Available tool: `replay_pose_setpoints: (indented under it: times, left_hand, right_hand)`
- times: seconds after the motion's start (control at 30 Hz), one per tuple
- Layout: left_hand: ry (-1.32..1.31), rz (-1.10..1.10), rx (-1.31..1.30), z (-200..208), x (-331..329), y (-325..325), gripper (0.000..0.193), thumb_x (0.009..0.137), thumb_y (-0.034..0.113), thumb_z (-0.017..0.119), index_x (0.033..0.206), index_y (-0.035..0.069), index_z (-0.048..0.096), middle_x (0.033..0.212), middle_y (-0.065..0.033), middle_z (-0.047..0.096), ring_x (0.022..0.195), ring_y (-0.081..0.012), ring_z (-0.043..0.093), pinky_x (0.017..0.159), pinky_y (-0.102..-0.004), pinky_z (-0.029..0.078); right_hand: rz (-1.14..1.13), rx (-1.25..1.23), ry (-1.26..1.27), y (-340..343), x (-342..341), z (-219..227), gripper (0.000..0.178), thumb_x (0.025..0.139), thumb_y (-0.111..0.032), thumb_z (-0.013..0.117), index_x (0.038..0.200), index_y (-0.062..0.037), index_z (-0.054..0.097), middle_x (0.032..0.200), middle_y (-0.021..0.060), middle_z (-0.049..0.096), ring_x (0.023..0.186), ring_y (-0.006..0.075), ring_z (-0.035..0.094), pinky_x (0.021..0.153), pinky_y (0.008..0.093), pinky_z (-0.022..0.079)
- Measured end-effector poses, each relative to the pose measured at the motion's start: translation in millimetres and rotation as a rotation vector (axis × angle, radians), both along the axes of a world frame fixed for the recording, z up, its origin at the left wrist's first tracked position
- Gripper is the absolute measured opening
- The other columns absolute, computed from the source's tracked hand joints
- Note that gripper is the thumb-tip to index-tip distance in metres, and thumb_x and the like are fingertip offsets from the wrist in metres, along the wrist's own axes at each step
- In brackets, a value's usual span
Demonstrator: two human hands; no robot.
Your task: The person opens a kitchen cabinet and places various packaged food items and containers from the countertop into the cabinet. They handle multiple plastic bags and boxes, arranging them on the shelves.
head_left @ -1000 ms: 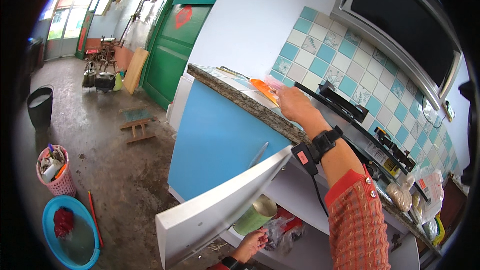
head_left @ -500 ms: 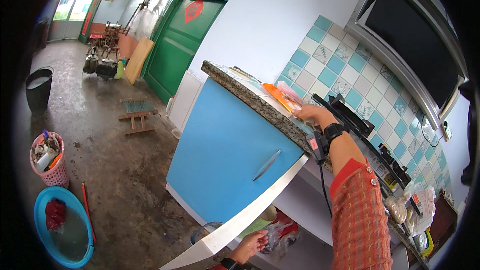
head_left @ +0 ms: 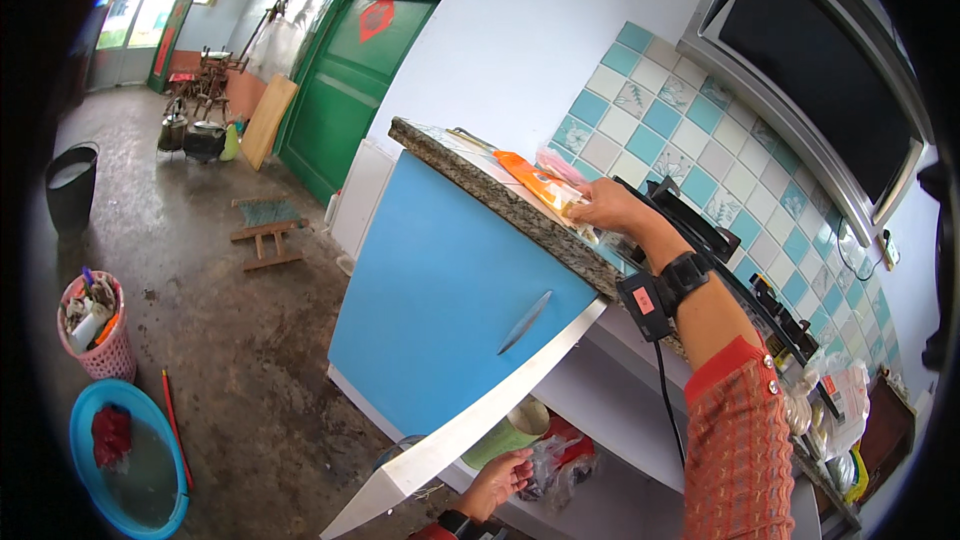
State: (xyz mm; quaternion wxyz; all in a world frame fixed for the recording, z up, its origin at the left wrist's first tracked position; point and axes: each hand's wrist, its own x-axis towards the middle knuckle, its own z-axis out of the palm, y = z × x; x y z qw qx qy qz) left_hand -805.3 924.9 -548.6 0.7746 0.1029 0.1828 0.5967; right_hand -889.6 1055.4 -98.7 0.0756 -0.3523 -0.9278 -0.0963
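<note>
On the stone-edged worktop point(head_left: 500, 183), my right hand point(head_left: 612, 208) pinches the near end of an orange and white plastic packet point(head_left: 535, 178). A pink plastic bag point(head_left: 560, 166) lies just behind it. Low down, my left hand point(head_left: 497, 481) is loosely curled with its fingers apart, holding nothing. It is beside the open white-edged cabinet door point(head_left: 440, 455), near a green container point(head_left: 512, 432) and clear and red plastic bags point(head_left: 560, 460) inside the cabinet. What lies under my right fingers is partly hidden.
A black gas hob point(head_left: 690, 225) stands on the worktop beneath a range hood point(head_left: 820, 70). The blue cabinet front point(head_left: 450, 290) faces the floor. To the left are a blue basin point(head_left: 130, 480) with water, a pink basket point(head_left: 105, 340), a black bucket point(head_left: 70, 190) and a small stool point(head_left: 267, 230).
My right hand has shifted slightly up and left, with its fingers on the packet, which now shows more of its pale part. My left hand has barely moved. The view has turned slightly.
</note>
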Motion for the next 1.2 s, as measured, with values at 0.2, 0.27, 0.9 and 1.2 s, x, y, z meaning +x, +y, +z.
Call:
replay_pose_setpoints:
  times: [0.2,0.27,0.9,1.2]
  left_hand:
    - [0.163,0.026,0.247,39.0,-8.4,-7.2,0.038,0.091,0.026,0.057,0.123,0.008,0.051,0.102,-0.0036,0.058,0.093,-0.0143,0.056,0.081,-0.0292,0.044]
    - [0.185,0.027,0.429,73.5,-14.6,-11.6,0.046,0.092,0.030,0.055,0.131,0.009,0.043,0.115,-0.0060,0.053,0.105,-0.0162,0.052,0.088,-0.0315,0.041]
    - [-0.302,0.148,0.424,299.2,-43.2,7.6,0.095,0.064,0.071,0.066,0.126,0.004,0.040,0.128,-0.0093,0.039,0.112,-0.0209,0.039,0.094,-0.0341,0.034]
    - [-0.298,0.280,0.620,319.3,-41.7,-4.2,0.042,0.083,0.022,0.068,0.117,0.009,0.046,0.104,-0.0065,0.054,0.097,-0.0202,0.056,0.085,-0.0406,0.049]
  right_hand:
    - [0.150,0.027,0.022,-34.1,18.5,-1.8,0.040,0.068,-0.029,0.060,0.092,0.0037,0.062,0.089,0.0261,0.062,0.084,0.0373,0.060,0.075,0.0397,0.047]
    - [0.186,0.008,0.039,-39.4,26.1,-1.6,0.038,0.067,-0.028,0.059,0.089,0.0032,0.061,0.086,0.0262,0.062,0.082,0.0378,0.060,0.074,0.0404,0.047]
    - [0.262,0.012,0.201,-129.0,135.3,-9.7,0.048,0.069,-0.021,0.055,0.116,-0.0087,0.059,0.075,0.0267,0.057,0.068,0.0416,0.056,0.062,0.0398,0.047]
    - [0.248,0.084,0.086,-163.0,173.2,-25.6,0.053,0.072,-0.019,0.059,0.124,-0.0097,0.055,0.084,0.0199,0.063,0.073,0.0317,0.062,0.069,0.0341,0.049]
